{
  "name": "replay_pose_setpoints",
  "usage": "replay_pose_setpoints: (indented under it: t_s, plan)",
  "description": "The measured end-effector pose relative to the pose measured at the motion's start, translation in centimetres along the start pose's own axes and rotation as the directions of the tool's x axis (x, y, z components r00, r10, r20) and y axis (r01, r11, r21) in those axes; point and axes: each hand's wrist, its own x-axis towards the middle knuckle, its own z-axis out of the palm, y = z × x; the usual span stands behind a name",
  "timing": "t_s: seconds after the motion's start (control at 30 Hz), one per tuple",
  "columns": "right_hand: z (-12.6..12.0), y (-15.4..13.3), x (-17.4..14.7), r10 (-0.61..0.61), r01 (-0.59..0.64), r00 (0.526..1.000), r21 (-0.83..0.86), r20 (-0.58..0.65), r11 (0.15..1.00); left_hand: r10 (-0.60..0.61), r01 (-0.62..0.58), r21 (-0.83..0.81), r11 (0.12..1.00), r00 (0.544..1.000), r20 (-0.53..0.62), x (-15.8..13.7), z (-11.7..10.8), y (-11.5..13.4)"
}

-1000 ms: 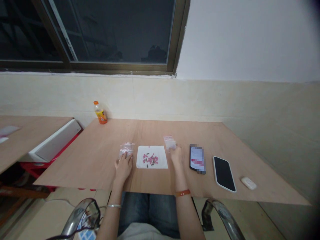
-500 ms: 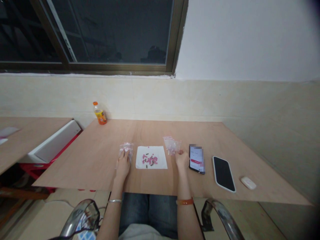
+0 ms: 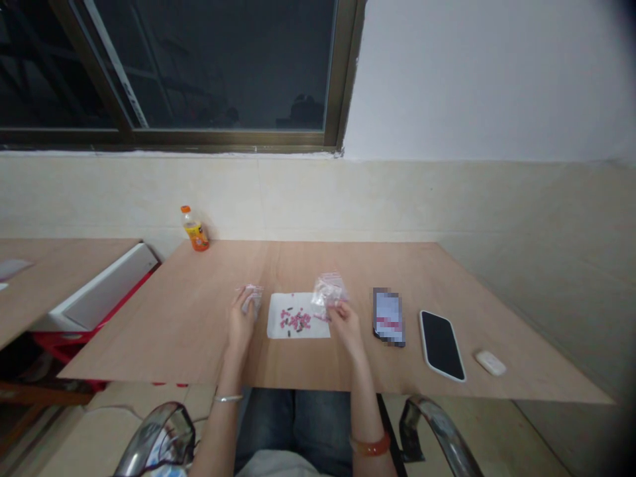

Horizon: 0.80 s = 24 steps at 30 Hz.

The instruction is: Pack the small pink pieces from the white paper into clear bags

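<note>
A white sheet of paper (image 3: 278, 326) lies on the wooden table (image 3: 199, 331) with several small pink and dark pieces (image 3: 296, 320) scattered on it. My right hand (image 3: 344, 324) holds a small clear plastic bag (image 3: 324, 293) lifted above the sheet's right edge, over a few more bags (image 3: 338, 285) lying on the table. My left hand (image 3: 240, 324) rests on a small pile of clear bags (image 3: 252, 295) just left of the sheet.
Right of the sheet lie a phone with a lit screen (image 3: 389, 317), a dark phone (image 3: 442, 344) and a small white case (image 3: 490, 362). An orange bottle (image 3: 195, 229) stands at the back left corner. A chair's metal armrests (image 3: 432, 430) flank my lap.
My right hand picked up a bag from the pile right of the sheet and carried it left, over the sheet's edge. My left hand stayed on the left pile.
</note>
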Motion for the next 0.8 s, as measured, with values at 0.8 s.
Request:
replay_pose_setpoints:
  t_s: [0.8]
  plan:
    - [1.6,-4.4,-2.1,0.061,0.008,0.883,-0.145,0.466,0.989,0.026,0.489,-0.406,0.772,0.613,0.789,-3.1,-2.7,9.9]
